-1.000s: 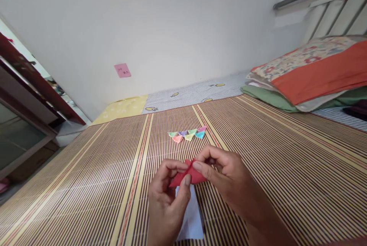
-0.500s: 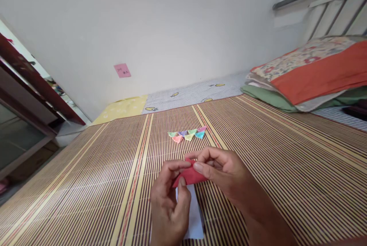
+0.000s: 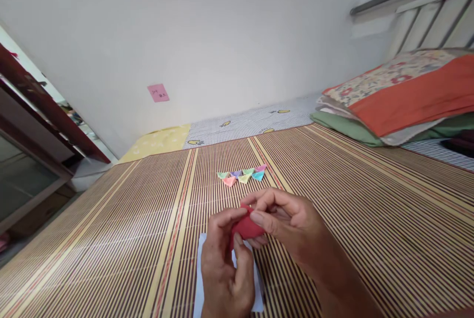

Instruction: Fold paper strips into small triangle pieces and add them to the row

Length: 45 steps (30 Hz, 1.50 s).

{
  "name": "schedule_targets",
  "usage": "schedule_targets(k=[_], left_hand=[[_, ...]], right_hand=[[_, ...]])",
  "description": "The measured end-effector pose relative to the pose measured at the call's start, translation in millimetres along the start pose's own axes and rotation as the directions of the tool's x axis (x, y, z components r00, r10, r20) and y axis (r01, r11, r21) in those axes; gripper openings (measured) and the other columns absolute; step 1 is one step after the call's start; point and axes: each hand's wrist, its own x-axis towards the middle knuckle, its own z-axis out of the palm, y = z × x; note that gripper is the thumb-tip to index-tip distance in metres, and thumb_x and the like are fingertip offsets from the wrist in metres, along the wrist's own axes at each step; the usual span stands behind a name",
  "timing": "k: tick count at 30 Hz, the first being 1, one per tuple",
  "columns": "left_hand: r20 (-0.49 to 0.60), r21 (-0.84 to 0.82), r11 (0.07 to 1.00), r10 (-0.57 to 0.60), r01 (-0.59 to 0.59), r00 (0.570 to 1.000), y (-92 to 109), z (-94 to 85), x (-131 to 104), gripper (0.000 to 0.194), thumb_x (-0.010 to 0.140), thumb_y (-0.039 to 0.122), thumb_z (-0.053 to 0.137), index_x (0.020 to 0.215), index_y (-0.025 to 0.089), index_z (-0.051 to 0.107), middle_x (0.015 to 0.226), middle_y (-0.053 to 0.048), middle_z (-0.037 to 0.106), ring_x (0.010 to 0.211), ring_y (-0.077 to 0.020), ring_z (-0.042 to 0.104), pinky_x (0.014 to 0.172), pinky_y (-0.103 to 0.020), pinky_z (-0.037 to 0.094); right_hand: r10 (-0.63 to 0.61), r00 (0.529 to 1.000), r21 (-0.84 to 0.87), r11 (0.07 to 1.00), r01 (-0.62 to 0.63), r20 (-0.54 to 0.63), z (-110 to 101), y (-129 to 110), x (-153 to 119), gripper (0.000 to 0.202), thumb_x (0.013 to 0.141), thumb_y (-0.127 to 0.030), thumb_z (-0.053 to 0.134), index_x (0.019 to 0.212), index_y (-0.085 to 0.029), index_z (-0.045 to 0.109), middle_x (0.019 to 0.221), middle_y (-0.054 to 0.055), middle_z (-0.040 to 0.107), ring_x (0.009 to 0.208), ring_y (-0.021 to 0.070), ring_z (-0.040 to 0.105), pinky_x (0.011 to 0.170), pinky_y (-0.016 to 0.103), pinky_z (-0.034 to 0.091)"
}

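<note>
Between both hands is a piece of red folded paper (image 3: 247, 228), held up above the mat. My left hand (image 3: 227, 258) grips its left side, with the thumb at the lower edge and the fingers at the top. My right hand (image 3: 287, 217) pinches its upper right part between thumb and fingers. Beneath the left hand lies a pale blue-white sheet (image 3: 200, 278), partly covered by that hand. Beyond the hands, several small folded paper triangles (image 3: 244, 178) in green, purple, pink, yellow and blue lie in two staggered rows.
A striped bamboo mat (image 3: 122, 229) covers the bed. Folded bedding (image 3: 403, 96) in orange, floral and green is piled at the right by the headboard (image 3: 437, 21). A white wall (image 3: 237, 36) with a pink note (image 3: 158, 93) stands behind; a doorway opens at far left.
My left hand has shifted slightly right and turned, uncovering more of the pale sheet's left side. The red paper looks narrower and more tilted. My right hand keeps its pinch.
</note>
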Motion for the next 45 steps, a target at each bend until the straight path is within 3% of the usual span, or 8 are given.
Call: schedule_targets(k=[4, 9, 11, 14, 17, 23, 33, 45], left_hand=[[-0.008, -0.092, 0.995, -0.034, 0.033, 0.999, 1.7, 5.4, -0.9, 0.032, 0.101, 0.011, 0.046, 0.124, 0.028, 0.061, 0.118, -0.008, 0.068, 0.089, -0.019, 0.073, 0.071, -0.03, 0.063], [-0.088, -0.08, 0.996, -0.05, 0.043, 0.995, 8.1, 8.9, 0.7, 0.029, 0.101, 0.018, 0.051, 0.127, 0.028, 0.06, 0.13, -0.01, 0.063, 0.107, -0.0259, 0.07, 0.066, -0.03, 0.064], [-0.109, -0.058, 0.994, -0.094, 0.088, 0.99, 9.9, 8.3, 2.2, 0.031, 0.101, 0.02, 0.051, 0.131, 0.028, 0.057, 0.136, -0.01, 0.062, 0.098, -0.0228, 0.072, 0.065, -0.029, 0.064], [-0.099, -0.031, 0.983, -0.181, 0.179, 0.978, 8.1, 5.0, 4.2, 0.023, 0.099, 0.024, 0.058, 0.122, 0.025, 0.062, 0.119, -0.008, 0.07, 0.084, -0.0187, 0.074, 0.07, -0.03, 0.064], [-0.097, -0.022, 0.972, -0.235, 0.234, 0.967, 2.0, 1.3, 5.1, 0.013, 0.096, 0.027, 0.066, 0.109, 0.023, 0.067, 0.1, -0.005, 0.074, 0.086, -0.0199, 0.075, 0.077, -0.032, 0.064], [-0.112, -0.029, 0.975, -0.223, 0.221, 0.968, -4.8, 1.3, 3.5, 0.012, 0.094, 0.028, 0.07, 0.105, 0.023, 0.074, 0.099, -0.005, 0.077, 0.089, -0.0204, 0.076, 0.075, -0.03, 0.064], [-0.13, -0.108, 0.98, -0.178, 0.165, 0.975, -2.2, 5.5, 5.1, 0.009, 0.094, 0.023, 0.071, 0.098, 0.024, 0.078, 0.084, 0.0, 0.072, 0.073, -0.0146, 0.072, 0.064, -0.023, 0.06], [-0.17, -0.116, 0.977, -0.2, 0.182, 0.965, 1.7, 6.1, 5.9, 0.005, 0.09, 0.025, 0.075, 0.093, 0.025, 0.079, 0.078, 0.001, 0.073, 0.066, -0.0131, 0.071, 0.059, -0.019, 0.059]], right_hand=[[-0.011, 1.0, 0.012, 1.0, 0.011, 0.005, 1.3, -1.6, 0.1, 0.015, 0.088, -0.028, 0.074, 0.076, -0.022, 0.068, 0.095, 0.004, 0.074, 0.074, 0.0147, 0.069, 0.061, 0.026, 0.056], [-0.005, 1.0, 0.007, 1.0, 0.005, -0.014, -0.1, 3.7, -2.2, 0.015, 0.089, -0.025, 0.075, 0.076, -0.021, 0.068, 0.103, 0.004, 0.074, 0.085, 0.0169, 0.071, 0.072, 0.029, 0.058], [-0.013, 0.998, -0.013, 1.0, 0.012, -0.054, 0.4, 6.1, -3.1, 0.015, 0.089, -0.024, 0.075, 0.077, -0.021, 0.068, 0.103, 0.004, 0.074, 0.081, 0.0157, 0.07, 0.072, 0.029, 0.057], [-0.056, 0.995, -0.081, 0.996, 0.049, -0.086, 1.4, 8.0, -3.5, 0.014, 0.091, -0.023, 0.074, 0.078, -0.021, 0.068, 0.1, 0.003, 0.073, 0.083, 0.0168, 0.07, 0.073, 0.03, 0.057], [-0.122, 0.988, -0.174, 0.979, 0.105, -0.089, 2.1, 8.3, -2.9, 0.014, 0.092, -0.02, 0.071, 0.078, -0.021, 0.069, 0.093, 0.002, 0.072, 0.087, 0.0182, 0.069, 0.077, 0.031, 0.055], [-0.181, 0.978, -0.327, 0.935, 0.137, -0.108, 2.5, 6.5, -2.4, 0.017, 0.092, -0.02, 0.068, 0.075, -0.021, 0.067, 0.081, 0.0, 0.07, 0.08, 0.0172, 0.066, 0.076, 0.031, 0.051], [-0.191, 0.977, -0.329, 0.932, 0.15, -0.097, 4.4, 3.6, -1.8, 0.02, 0.092, -0.021, 0.068, 0.073, -0.021, 0.064, 0.076, -0.001, 0.068, 0.076, 0.0164, 0.065, 0.072, 0.03, 0.051], [-0.276, 0.955, -0.367, 0.904, 0.218, -0.113, 8.4, 4.9, -1.8, 0.02, 0.091, -0.019, 0.066, 0.073, -0.022, 0.059, 0.075, -0.002, 0.066, 0.076, 0.016, 0.065, 0.071, 0.03, 0.052]])
